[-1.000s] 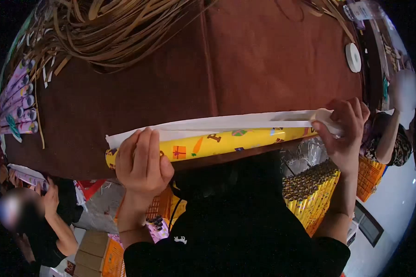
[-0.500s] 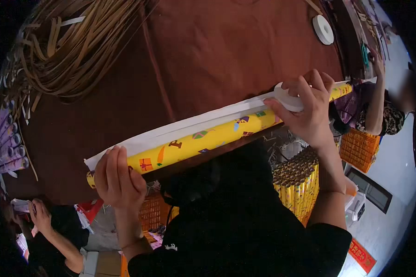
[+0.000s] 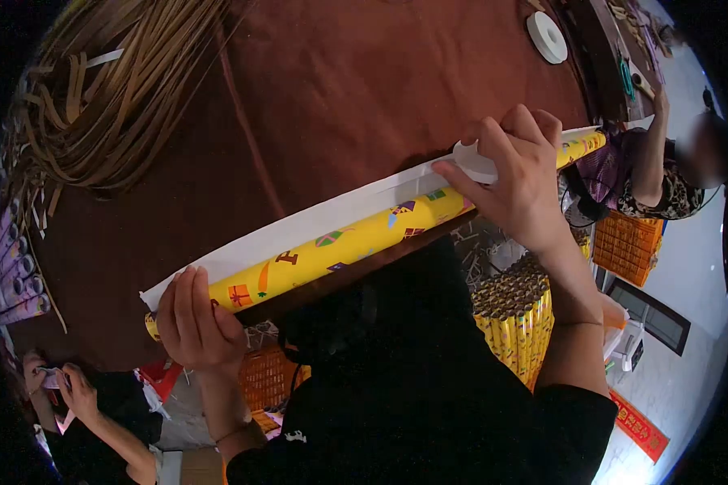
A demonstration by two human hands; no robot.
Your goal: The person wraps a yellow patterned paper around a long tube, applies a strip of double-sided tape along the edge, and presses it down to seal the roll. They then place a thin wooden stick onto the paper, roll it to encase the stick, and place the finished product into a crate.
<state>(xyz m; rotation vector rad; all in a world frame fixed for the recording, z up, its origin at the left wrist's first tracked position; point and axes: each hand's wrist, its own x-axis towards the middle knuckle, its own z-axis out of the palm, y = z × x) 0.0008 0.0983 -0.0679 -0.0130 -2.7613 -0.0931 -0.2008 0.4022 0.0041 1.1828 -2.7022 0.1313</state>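
1. Table (image 3: 344,105): brown covering, spans the upper view.
2. Bundle of flat brown strips (image 3: 129,97): loosely coiled on the table, at the upper left.
3. Yellow printed paper tube (image 3: 323,249): lies diagonally along the table's near edge, from lower left to upper right. Its white paper margin (image 3: 299,222) extends along the far side.
4. Stack of yellow tubes (image 3: 514,323): below table level, near the person's right forearm; open ends face up.
5. Orange basket (image 3: 627,246): right of the stack, beside a co-worker (image 3: 663,182).
6. Right hand (image 3: 526,182): fingers curled around a white tape roll, thumb at the white margin.
7. Left hand (image 3: 198,323): closed over the tube's left end, fingers on the white margin.
8. White tape roll (image 3: 475,164): at the margin, partly hidden by the right hand.
9. Second tape roll (image 3: 554,52): on the table, near its right edge.
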